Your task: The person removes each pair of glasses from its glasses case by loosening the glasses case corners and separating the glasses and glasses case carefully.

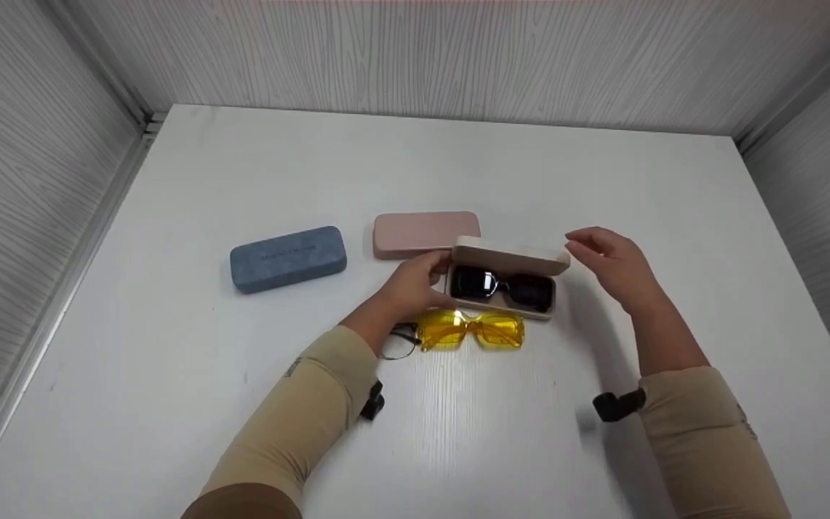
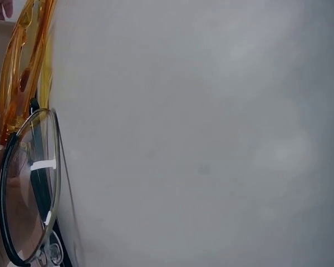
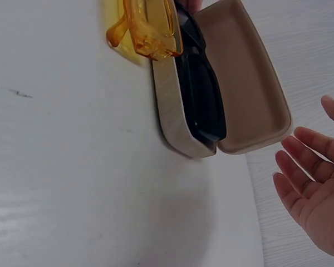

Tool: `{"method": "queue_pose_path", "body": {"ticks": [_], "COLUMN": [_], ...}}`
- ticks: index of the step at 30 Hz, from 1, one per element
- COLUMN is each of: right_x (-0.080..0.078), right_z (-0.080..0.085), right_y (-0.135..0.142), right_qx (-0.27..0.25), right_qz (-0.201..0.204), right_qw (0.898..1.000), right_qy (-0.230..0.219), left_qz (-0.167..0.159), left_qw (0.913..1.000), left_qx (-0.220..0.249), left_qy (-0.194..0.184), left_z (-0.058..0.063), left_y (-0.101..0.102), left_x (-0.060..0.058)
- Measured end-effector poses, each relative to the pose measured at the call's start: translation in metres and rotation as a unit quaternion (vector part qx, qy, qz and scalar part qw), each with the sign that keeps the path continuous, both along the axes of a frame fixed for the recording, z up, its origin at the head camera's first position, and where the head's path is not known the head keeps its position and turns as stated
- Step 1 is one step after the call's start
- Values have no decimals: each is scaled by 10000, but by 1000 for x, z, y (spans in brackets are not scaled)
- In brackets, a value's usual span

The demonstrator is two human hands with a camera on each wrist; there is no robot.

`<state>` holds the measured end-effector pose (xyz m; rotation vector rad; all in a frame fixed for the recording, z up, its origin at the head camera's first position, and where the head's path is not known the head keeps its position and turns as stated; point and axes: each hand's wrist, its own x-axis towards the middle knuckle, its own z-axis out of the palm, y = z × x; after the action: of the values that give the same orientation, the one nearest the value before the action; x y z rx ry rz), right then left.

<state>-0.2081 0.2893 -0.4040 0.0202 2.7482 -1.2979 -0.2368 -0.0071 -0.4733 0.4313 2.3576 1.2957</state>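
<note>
An open cream glasses case (image 1: 512,252) stands mid-table with black sunglasses (image 1: 530,290) lying inside it. My left hand (image 1: 415,285) holds the case by its left end, thumb at the front and fingers at the back. Beside the lid's right corner, my right hand (image 1: 613,263) is spread; in the right wrist view its fingertips (image 3: 300,133) are right at the lid's edge. Yellow glasses (image 1: 471,329) lie just in front of the case. Clear eyeglasses (image 1: 400,342) lie to their left, partly hidden by my left hand and wrist in the head view.
A pink glasses case (image 1: 426,231) sits closed just behind the cream one, to its left. Farther left lies a closed blue glasses case (image 1: 289,259). Wood-grain panels (image 1: 458,58) enclose the white table (image 1: 170,404) at the back and sides.
</note>
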Motion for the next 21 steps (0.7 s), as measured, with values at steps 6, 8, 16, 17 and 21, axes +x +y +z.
{"method": "queue_pose_path", "body": {"ticks": [6, 8, 16, 17, 21], "right_x": [10, 14, 30, 32, 36], "right_z": [13, 17, 19, 17, 9], "right_y": [-14, -21, -58, -62, -76], "right_qx": [443, 539, 1339, 1477, 2041], "right_qz": [217, 374, 695, 705, 795], "right_qw": [9946, 9900, 9755, 9742, 9667], "right_qy": [917, 1251, 1600, 1556, 1322], "left_qz": [1, 13, 24, 27, 22], "left_qw": [9999, 9998, 9997, 9997, 9995], "left_qx": [117, 142, 180, 174, 283], "left_qy": [-73, -104, -131, -140, -133], "left_z": [-1, -2, -3, -2, -1], "left_y": [0, 0, -1, -1, 0], "left_x": [0, 0, 0, 0, 0]}}
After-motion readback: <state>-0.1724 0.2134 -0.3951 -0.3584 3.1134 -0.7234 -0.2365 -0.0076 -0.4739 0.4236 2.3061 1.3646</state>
